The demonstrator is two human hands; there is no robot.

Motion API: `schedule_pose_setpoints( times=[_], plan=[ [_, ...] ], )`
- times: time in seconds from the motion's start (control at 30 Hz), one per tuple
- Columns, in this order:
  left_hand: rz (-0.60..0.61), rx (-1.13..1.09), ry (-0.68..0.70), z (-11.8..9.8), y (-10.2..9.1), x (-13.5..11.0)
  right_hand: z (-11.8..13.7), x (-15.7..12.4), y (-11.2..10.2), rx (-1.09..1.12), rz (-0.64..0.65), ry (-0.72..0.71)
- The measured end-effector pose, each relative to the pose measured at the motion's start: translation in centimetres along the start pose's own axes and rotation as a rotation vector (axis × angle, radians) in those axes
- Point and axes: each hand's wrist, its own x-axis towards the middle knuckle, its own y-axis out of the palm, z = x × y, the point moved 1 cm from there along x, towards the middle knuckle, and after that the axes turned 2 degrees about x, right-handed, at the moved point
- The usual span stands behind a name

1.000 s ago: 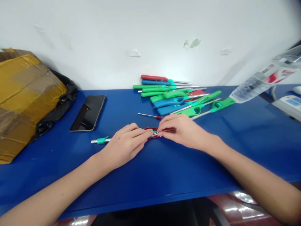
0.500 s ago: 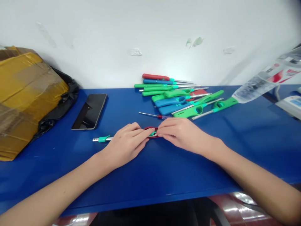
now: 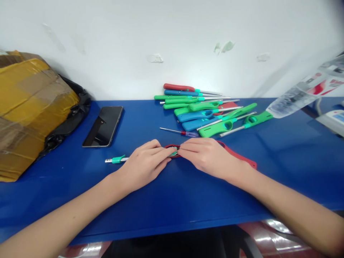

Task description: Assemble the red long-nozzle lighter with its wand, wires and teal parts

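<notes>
A long red gas lighter (image 3: 236, 154) lies across the blue table (image 3: 174, 193), its metal nozzle with a teal collar (image 3: 116, 159) sticking out to the left. My left hand (image 3: 143, 164) rests on its front part, fingers closed and pressed against it. My right hand (image 3: 205, 154) covers the handle, with its fingertips pinched at the trigger loop (image 3: 173, 147). The fingertips of the two hands meet there. The red handle's end shows behind my right wrist.
A pile of several green, blue and red lighters (image 3: 206, 111) lies at the back by the white wall. A small red-handled screwdriver (image 3: 180, 132) lies before it. A black phone (image 3: 103, 126) lies to the left, beside a taped cardboard box (image 3: 27, 107). Clear plastic packaging (image 3: 301, 95) hangs at right.
My right hand has slid slightly toward me and flattened, uncovering the lighter's red handle behind my wrist. My left hand has stayed where it was.
</notes>
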Motion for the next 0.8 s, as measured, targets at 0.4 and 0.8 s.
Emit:
schedule_pose_setpoints(
  times=[0.4, 0.8],
  plan=[
    [-0.014, -0.149, -0.065, 0.5, 0.3, -0.3, -0.7, -0.6, -0.4, 0.314, -0.083, 0.132],
    [0.03, -0.128, 0.025, 0.4, 0.0, -0.1, 0.2, -0.1, -0.6, 0.196, -0.069, 0.236]
  ],
)
